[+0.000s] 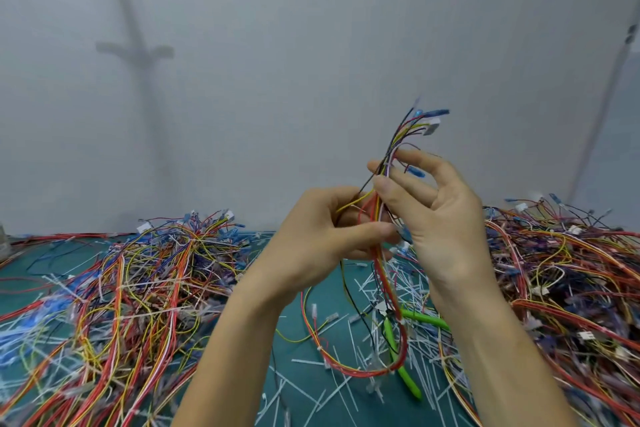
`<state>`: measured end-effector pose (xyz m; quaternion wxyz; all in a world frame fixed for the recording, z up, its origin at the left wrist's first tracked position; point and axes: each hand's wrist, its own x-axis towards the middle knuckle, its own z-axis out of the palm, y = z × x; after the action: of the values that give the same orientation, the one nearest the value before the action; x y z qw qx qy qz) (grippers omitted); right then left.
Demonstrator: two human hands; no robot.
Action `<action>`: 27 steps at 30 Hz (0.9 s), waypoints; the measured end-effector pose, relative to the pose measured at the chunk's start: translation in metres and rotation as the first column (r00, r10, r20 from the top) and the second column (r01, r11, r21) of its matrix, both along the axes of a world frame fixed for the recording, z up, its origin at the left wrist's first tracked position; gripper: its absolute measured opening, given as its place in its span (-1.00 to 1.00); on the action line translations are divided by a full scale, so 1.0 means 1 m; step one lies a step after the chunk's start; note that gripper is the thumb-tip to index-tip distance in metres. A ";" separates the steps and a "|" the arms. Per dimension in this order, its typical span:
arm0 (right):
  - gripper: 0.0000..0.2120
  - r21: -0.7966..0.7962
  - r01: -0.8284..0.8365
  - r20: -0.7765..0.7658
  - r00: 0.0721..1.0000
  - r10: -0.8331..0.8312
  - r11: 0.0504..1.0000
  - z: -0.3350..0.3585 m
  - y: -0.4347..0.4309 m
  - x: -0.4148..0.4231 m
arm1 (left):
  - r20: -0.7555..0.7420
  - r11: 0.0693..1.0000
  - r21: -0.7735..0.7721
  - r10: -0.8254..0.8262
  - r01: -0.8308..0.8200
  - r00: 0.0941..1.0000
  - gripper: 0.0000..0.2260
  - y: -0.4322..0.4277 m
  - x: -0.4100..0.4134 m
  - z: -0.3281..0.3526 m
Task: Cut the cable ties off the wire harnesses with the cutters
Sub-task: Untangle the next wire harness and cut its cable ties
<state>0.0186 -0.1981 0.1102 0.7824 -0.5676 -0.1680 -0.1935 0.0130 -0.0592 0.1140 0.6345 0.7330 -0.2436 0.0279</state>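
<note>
I hold one wire harness (408, 135) upright above the table, a bundle of red, yellow, black and purple wires with blue and white connectors at its top. My left hand (322, 236) grips the bundle at its middle. My right hand (433, 208) pinches the wires just above, thumb and fingers on them. The harness's red loop (388, 354) hangs down to the table. The green-handled cutters (401, 350) lie open on the green mat below my hands, held by neither hand.
A big heap of harnesses (138, 288) covers the table on the left, another heap (568, 281) on the right. Several cut white cable ties (332, 388) litter the green mat (304, 367) between them. A pale wall stands behind.
</note>
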 end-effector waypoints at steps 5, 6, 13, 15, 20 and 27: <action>-0.86 -0.139 0.097 0.030 0.995 -0.094 0.985 -0.003 -0.005 0.006 | -0.024 0.952 -0.258 0.166 -0.167 0.986 -0.92 0.012 0.004 0.003; -0.86 -0.163 0.132 0.017 0.991 -0.131 0.978 -0.004 -0.006 0.007 | -0.027 0.931 -0.303 0.204 -0.203 0.979 -0.92 0.014 0.005 0.004; -0.62 -0.731 -0.338 -0.380 0.923 0.057 0.593 -0.018 -0.021 0.013 | -0.081 0.722 -0.595 0.384 -0.353 0.920 -0.93 0.023 0.007 0.009; -0.82 -0.776 -0.373 -0.380 0.920 0.094 0.509 -0.024 -0.017 0.014 | -0.088 0.656 -0.657 0.422 -0.371 0.902 -0.93 0.023 0.007 0.010; -0.91 -0.686 -0.334 -0.335 0.934 0.126 0.647 -0.027 -0.016 0.017 | -0.111 0.511 -0.775 0.470 -0.372 0.876 -0.94 0.028 0.006 0.015; -0.89 -0.685 -0.406 -0.380 0.907 0.179 0.605 -0.033 -0.023 0.019 | -0.130 0.401 -0.864 0.405 -0.304 0.905 -0.93 0.036 0.004 0.019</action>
<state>0.0379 -0.2207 0.0773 0.5134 -0.8242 -0.2145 0.1055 0.0170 -0.0231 0.1334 0.8818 0.3427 -0.0658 0.3173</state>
